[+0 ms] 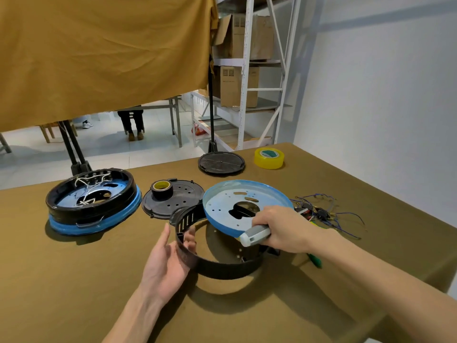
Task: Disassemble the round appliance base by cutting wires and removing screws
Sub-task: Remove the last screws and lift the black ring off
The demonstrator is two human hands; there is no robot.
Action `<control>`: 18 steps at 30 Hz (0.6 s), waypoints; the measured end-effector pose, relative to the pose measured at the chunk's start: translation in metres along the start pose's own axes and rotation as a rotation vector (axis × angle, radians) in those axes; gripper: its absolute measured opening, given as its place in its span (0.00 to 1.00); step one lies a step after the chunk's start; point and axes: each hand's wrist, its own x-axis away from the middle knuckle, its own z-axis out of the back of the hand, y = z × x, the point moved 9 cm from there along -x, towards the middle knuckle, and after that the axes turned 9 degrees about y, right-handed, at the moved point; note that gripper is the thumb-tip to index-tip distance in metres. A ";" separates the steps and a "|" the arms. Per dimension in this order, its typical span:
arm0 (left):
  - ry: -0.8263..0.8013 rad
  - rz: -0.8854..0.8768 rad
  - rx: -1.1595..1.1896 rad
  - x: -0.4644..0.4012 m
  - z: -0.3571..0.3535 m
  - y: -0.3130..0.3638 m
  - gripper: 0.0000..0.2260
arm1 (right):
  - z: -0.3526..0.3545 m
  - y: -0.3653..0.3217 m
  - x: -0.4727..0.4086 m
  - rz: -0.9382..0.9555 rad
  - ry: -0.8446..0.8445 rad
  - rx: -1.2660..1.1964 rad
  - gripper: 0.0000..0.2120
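Gripping a grey-handled tool (254,235) in the right hand (282,229), tilting the blue plate (222,206) up off the black ring (222,268) to separate them; steadying that ring on the tabletop (74,280) with the open, flat-fingered left hand (165,263); cut wires (321,214) lying right of the ring.

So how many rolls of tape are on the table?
2. A yellow tape roll sits at the far right of the table, and a black tape roll rests on the black perforated disc.
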 end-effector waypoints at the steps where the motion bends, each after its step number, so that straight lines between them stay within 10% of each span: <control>1: -0.014 -0.009 -0.035 0.001 -0.001 0.001 0.31 | -0.002 0.000 0.000 0.002 -0.002 -0.018 0.09; 7: 0.084 -0.059 -0.458 0.011 0.004 0.005 0.32 | -0.002 0.009 0.004 0.001 0.078 0.045 0.03; 18: 0.168 -0.108 -0.509 0.000 0.019 0.037 0.28 | 0.017 0.086 0.022 -0.221 -0.024 0.265 0.05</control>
